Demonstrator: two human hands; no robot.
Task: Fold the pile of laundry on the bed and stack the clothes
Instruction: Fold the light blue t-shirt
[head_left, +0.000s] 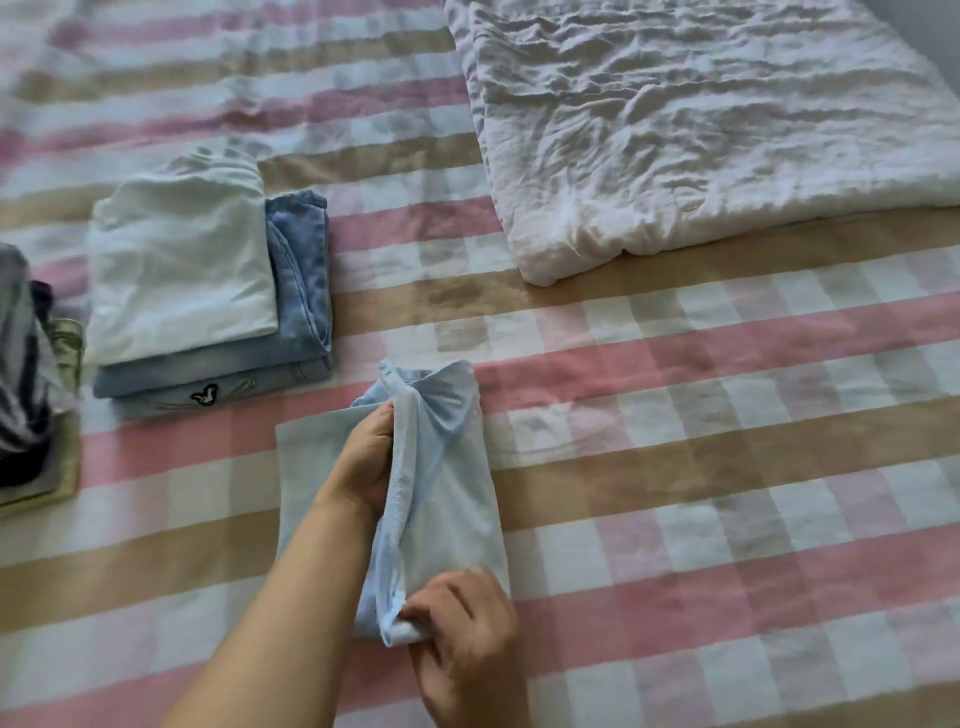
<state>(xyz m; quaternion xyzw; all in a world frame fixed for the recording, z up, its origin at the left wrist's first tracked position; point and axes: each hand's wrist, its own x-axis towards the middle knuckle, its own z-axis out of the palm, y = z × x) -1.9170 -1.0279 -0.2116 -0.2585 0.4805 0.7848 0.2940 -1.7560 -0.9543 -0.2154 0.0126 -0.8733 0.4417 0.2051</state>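
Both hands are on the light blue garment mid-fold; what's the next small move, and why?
Probably carry the lifted edge across and lay it flat: the left hand and right hand each pinch the light blue garment along a raised fold. The folded stack lies to its left.

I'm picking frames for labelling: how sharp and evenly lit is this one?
Head view: soft, even light, no hard shadows or glare; the far checked sheet is blurred; the light blue garment, left hand and right hand are sharper.
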